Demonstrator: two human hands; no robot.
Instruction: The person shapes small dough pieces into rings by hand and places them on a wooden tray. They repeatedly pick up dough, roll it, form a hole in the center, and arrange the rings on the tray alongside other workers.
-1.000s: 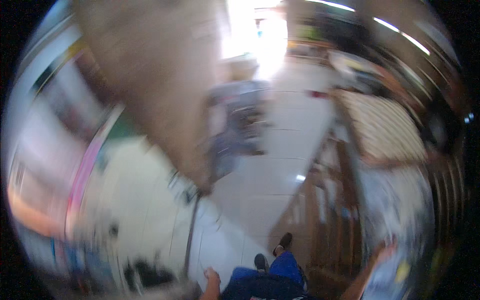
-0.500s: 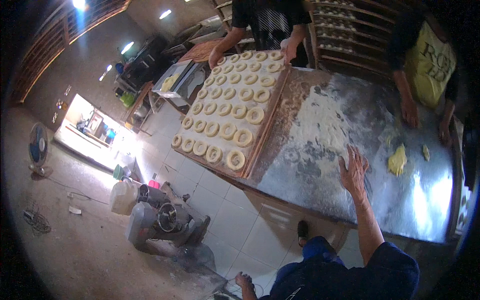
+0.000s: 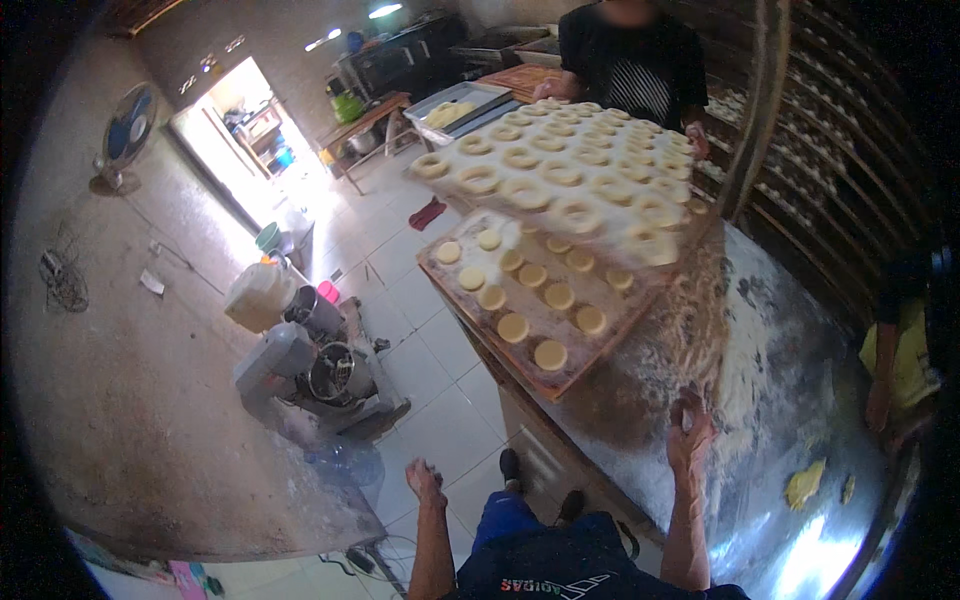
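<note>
My left hand (image 3: 426, 482) hangs over the floor beside the table, fingers loosely bent and apart, holding nothing. My right hand (image 3: 690, 435) is above the floured tabletop (image 3: 640, 480) near its front edge, fingers slightly curled with nothing visible in them. Ahead of both hands lies a wooden tray (image 3: 555, 388) with several flat round dough pieces (image 3: 551, 354). Above it, a person (image 3: 630, 60) in a dark top holds a tilted, floured board (image 3: 606, 212) covered with dough rings (image 3: 655, 246). That person's hands grip its far side.
Yellow dough lumps (image 3: 805, 484) lie on the table's right, near another person (image 3: 900, 350) in a yellow apron. Racks (image 3: 830, 150) line the back right. A mixer (image 3: 275, 365) and a white jerrycan (image 3: 258, 297) stand left on the floor. A wooden post (image 3: 757, 110) rises behind the table.
The ring-covered board has been lifted off, uncovering the tray of round pieces beneath. My right hand has drawn back toward the table edge, and my left has risen. The view has turned left.
</note>
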